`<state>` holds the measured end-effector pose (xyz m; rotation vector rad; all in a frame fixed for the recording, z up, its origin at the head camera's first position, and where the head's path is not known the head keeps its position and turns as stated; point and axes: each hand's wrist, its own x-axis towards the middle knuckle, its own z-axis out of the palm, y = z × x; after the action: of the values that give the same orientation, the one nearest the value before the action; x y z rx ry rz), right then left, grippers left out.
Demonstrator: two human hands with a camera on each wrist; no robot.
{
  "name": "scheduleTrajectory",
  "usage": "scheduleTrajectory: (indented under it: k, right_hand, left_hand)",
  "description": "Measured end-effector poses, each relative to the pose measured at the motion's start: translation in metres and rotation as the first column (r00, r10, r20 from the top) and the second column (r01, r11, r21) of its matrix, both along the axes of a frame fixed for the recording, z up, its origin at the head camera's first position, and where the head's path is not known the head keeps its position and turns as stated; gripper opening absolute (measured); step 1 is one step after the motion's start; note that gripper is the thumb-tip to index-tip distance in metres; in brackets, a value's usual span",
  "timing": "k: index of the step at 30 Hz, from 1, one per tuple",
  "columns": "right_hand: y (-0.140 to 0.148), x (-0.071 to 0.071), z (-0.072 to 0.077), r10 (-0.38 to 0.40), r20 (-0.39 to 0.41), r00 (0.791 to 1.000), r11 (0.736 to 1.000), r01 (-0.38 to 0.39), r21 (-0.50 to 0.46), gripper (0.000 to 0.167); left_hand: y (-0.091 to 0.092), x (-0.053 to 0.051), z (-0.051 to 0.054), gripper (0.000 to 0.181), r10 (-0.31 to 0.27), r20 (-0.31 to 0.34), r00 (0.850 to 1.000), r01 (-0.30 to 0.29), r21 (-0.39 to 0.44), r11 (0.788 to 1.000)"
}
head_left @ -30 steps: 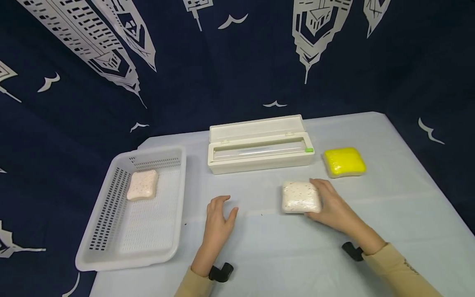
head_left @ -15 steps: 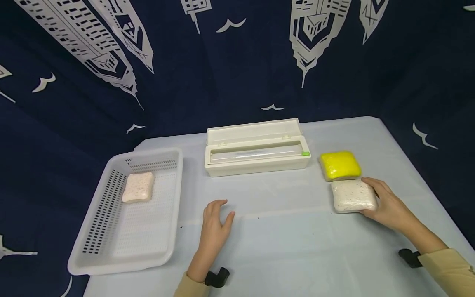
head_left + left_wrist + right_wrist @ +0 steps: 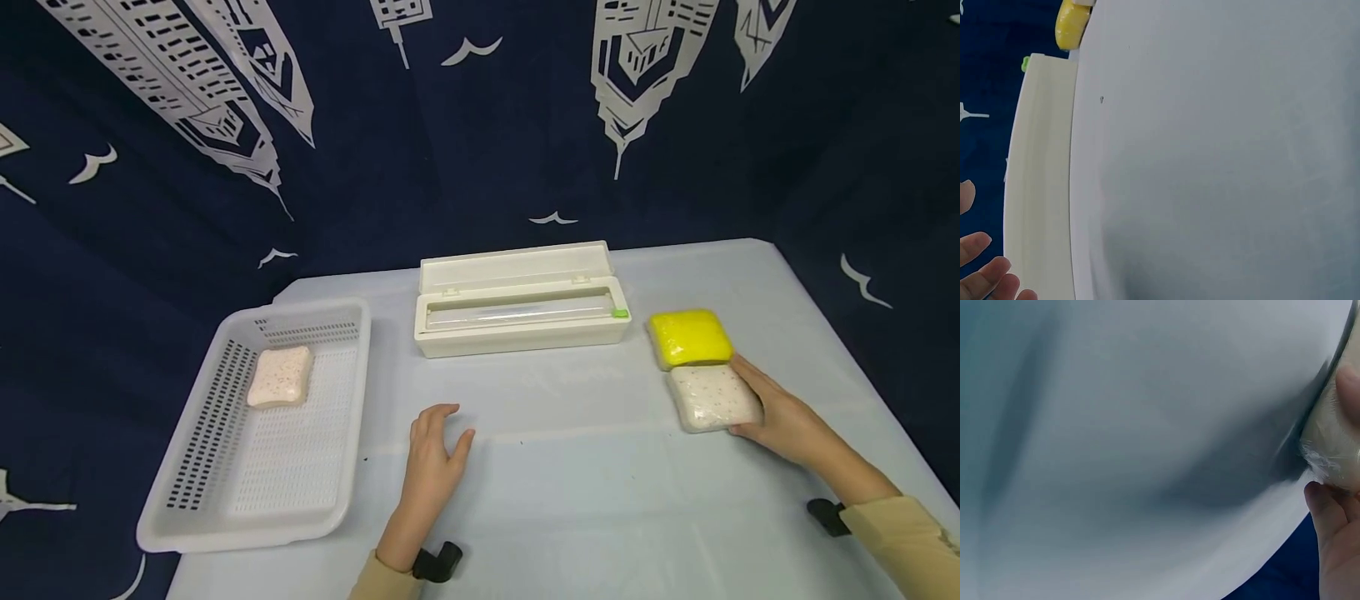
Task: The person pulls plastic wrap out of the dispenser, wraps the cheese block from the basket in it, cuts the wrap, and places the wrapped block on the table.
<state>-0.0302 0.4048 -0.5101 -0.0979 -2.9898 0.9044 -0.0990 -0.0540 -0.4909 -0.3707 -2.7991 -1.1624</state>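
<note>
My right hand (image 3: 783,421) grips the right end of a speckled white block (image 3: 715,397) in shiny clear film, thumb at the front and fingers behind. This block lies on the table against the front side of a yellow wrapped block (image 3: 690,337). In the right wrist view, the thumb and fingertips touch the film-covered block (image 3: 1329,440). My left hand (image 3: 433,467) is above the table left of the middle, its fingers loosely bent and holding nothing. The left wrist view shows its fingertips near a cream box (image 3: 1041,175).
A white perforated basket (image 3: 341,500) stands at the left with a pinkish speckled block (image 3: 281,377) in it. The long cream box (image 3: 525,336) with its lid up, holding a clear roll, stands at the back middle. A dark patterned cloth hangs behind.
My right hand has carried the white block rightward from the middle to beside the yellow one, and it has turned slightly there. My left hand has hardly moved.
</note>
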Motion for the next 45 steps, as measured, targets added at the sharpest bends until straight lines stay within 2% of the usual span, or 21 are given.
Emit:
scheduleTrajectory:
  k: [5, 10, 14, 19, 22, 24, 26, 29, 35, 38, 40, 45]
  right_hand:
    - [-0.001, 0.0, -0.002, 0.014, -0.002, 1.0, 1.0, -0.014, -0.023, 0.109]
    - [-0.001, 0.001, 0.0, 0.03, 0.042, 0.999, 0.999, -0.029, -0.025, 0.113]
    - [-0.01, 0.002, 0.018, 0.028, 0.045, 0.999, 1.0, -0.028, 0.0, 0.116]
    - [-0.046, -0.005, 0.052, 0.044, -0.081, 0.996, 0.998, -0.04, 0.05, 0.106]
    - [-0.077, -0.015, 0.064, 0.078, -0.188, 0.979, 0.993, -0.059, 0.107, 0.094]
    - [-0.097, -0.024, 0.066, 0.111, -0.252, 0.961, 0.987, -0.077, 0.14, 0.087]
    - [-0.115, -0.035, 0.064, 0.141, -0.3, 0.943, 0.984, -0.101, 0.145, 0.081]
    - [-0.138, -0.051, 0.058, 0.165, -0.33, 0.929, 0.984, -0.131, 0.125, 0.073]
    - [-0.164, -0.082, 0.045, 0.144, -0.401, 0.905, 0.99, -0.132, 0.058, 0.049]
    - [-0.166, -0.097, 0.044, 0.11, -0.45, 0.886, 0.994, -0.093, 0.058, 0.037]
    - [-0.165, -0.107, 0.045, 0.08, -0.465, 0.882, 0.996, -0.057, 0.063, 0.032]
    - [-0.158, -0.13, 0.054, -0.014, -0.443, 0.896, 0.996, 0.053, 0.076, 0.025]
  left_hand:
    - [-0.002, -0.001, 0.002, 0.039, -0.009, -0.01, 1.0, 0.009, -0.002, 1.0]
    - [-0.002, -0.004, 0.003, 0.039, -0.025, -0.021, 0.999, 0.025, -0.002, 1.0]
    - [0.0, -0.007, 0.005, 0.039, -0.043, -0.043, 0.998, 0.043, -0.01, 0.999]
    - [0.003, -0.015, 0.012, 0.038, -0.056, -0.071, 0.996, 0.055, -0.015, 0.998]
    - [0.007, -0.023, 0.018, 0.038, -0.058, -0.091, 0.994, 0.056, -0.015, 0.998]
    - [0.011, -0.028, 0.023, 0.039, -0.059, -0.098, 0.993, 0.059, -0.006, 0.998]
    - [0.015, -0.035, 0.027, 0.039, -0.07, -0.11, 0.991, 0.069, -0.006, 0.998]
    - [0.021, -0.045, 0.033, 0.037, -0.097, -0.133, 0.986, 0.095, -0.019, 0.995]
    - [0.029, -0.068, 0.04, 0.031, -0.129, -0.207, 0.97, 0.12, -0.054, 0.991]
    - [0.03, -0.08, 0.041, 0.029, -0.111, -0.212, 0.971, 0.102, -0.054, 0.993]
    - [0.03, -0.088, 0.041, 0.03, -0.086, -0.198, 0.976, 0.079, -0.045, 0.996]
    - [0.026, -0.109, 0.042, 0.032, 0.036, -0.129, 0.991, -0.036, -0.001, 0.999]
